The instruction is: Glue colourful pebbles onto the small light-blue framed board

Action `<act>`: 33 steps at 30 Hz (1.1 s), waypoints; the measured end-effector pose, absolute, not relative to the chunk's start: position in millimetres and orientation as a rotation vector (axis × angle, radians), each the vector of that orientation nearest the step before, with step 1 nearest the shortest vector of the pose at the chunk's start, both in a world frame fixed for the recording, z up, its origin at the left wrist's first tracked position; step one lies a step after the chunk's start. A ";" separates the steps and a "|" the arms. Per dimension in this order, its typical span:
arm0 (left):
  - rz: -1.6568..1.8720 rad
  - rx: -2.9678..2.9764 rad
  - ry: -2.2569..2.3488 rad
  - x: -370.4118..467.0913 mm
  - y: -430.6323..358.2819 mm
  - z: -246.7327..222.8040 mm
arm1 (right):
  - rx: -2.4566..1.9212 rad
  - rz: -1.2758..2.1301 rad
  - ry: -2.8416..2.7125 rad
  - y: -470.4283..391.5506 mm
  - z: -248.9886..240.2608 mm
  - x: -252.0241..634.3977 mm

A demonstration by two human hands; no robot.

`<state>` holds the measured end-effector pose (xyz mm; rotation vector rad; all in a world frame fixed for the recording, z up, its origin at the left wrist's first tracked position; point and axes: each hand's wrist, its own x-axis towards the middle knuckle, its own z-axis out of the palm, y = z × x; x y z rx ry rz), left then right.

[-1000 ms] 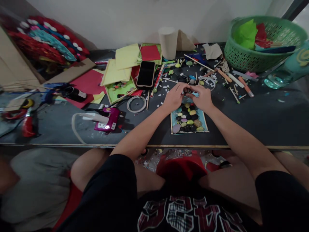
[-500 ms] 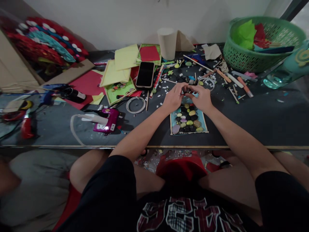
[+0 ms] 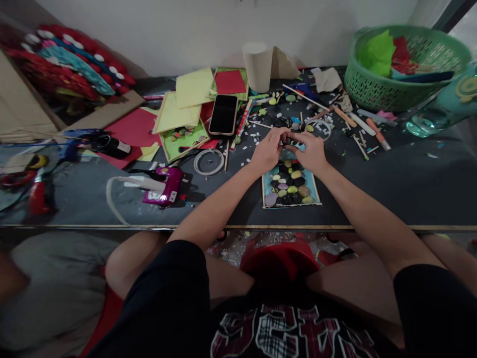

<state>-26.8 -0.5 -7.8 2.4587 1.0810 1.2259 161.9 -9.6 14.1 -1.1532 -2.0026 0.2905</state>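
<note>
A small blue tray (image 3: 316, 191) lies on the dark table near its front edge, filled with black, yellow, green and purple pebbles (image 3: 289, 185). My left hand (image 3: 267, 150) and my right hand (image 3: 311, 151) meet over the tray's far end. Between their fingertips they pinch a small dark pebble (image 3: 287, 140). Both forearms rest across the table's front edge.
A black phone (image 3: 224, 114) lies left of the hands among yellow and red paper sheets (image 3: 172, 113). A purple glue gun (image 3: 163, 185) sits at the front left, a paper cup (image 3: 257, 66) at the back, a green basket (image 3: 402, 64) at the back right. Sticks and loose pebbles litter the space behind the tray.
The hands have stayed together over the tray's far end, with only slight finger shifts. The view has drifted a little.
</note>
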 end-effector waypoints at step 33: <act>1.175 2.600 1.232 -28.0 -10.0 6.3 | -1.143 0.375 -1.871 -9.3 13.7 160.7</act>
